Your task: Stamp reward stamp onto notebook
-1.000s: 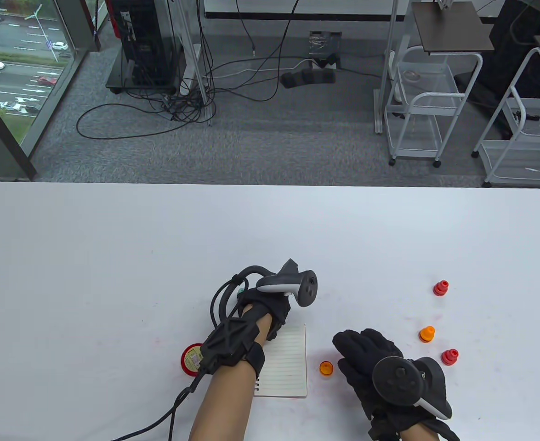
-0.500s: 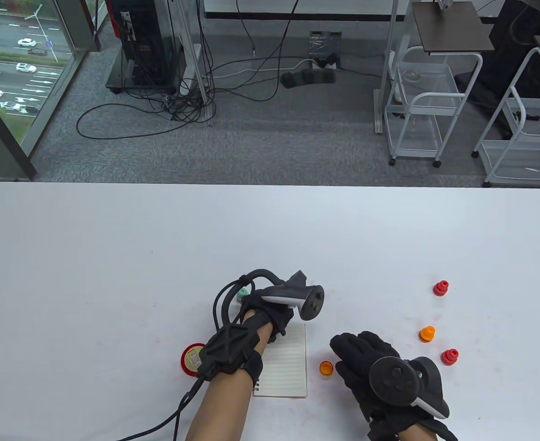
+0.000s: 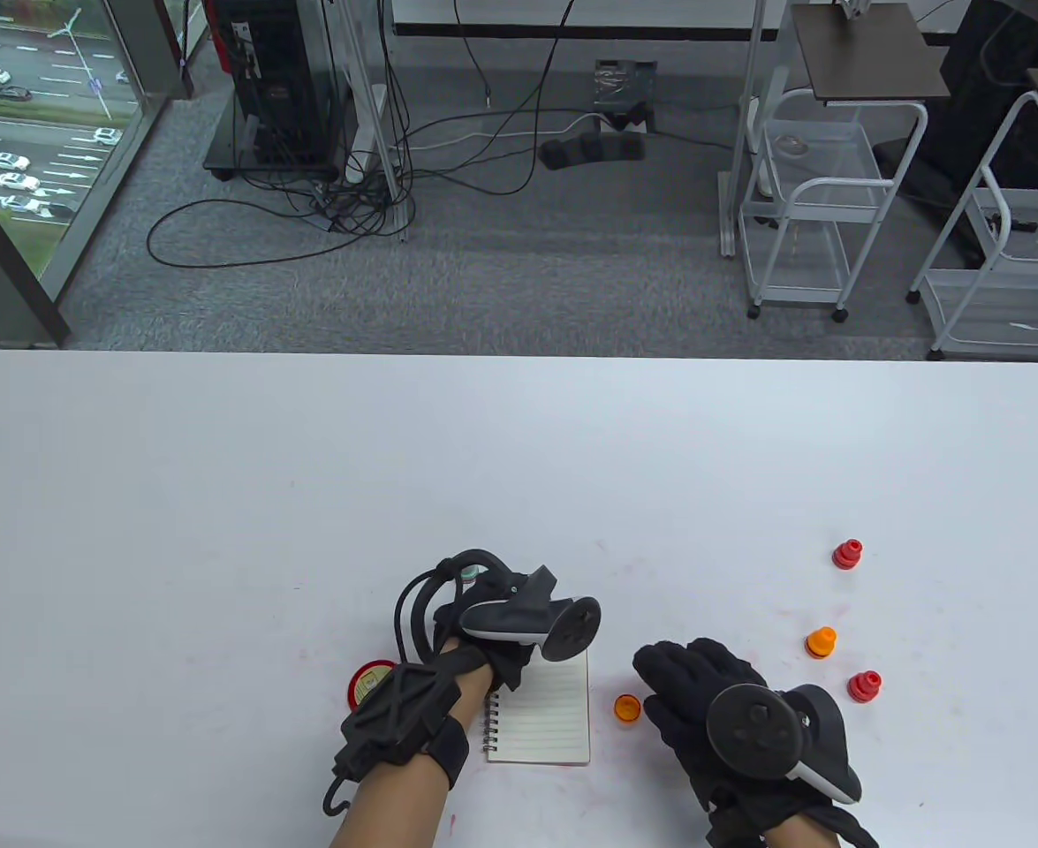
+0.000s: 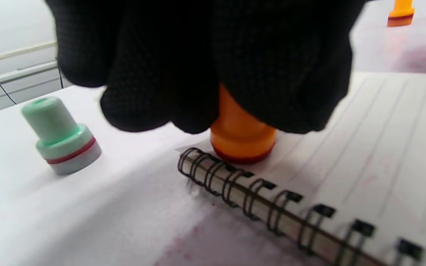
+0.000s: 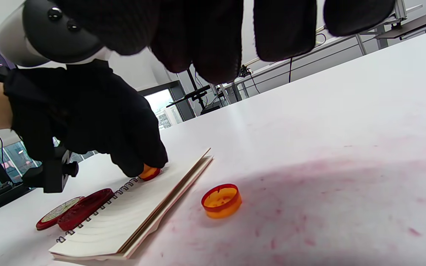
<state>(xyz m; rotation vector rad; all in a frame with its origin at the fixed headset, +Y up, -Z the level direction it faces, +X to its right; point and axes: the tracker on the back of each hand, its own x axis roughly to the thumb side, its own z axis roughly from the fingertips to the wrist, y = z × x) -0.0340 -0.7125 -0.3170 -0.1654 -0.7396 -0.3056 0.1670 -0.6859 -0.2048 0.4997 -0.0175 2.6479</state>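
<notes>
Left wrist view alone shows orange stamp under left hand.

We see the far half of the desk bare, open for hands to pass. Near the notebook, a green stamp stands beyond its spiral corner, an orange cap just right, a red ink pad left; three stamps dot the right side.

Lighting bright and even; daylight enters through the tall glass window at upper left of the table view. White matte tabletop carries only soft shadows. Left wrist view is blurred, worst on the black knitted glove fingers at top
</notes>
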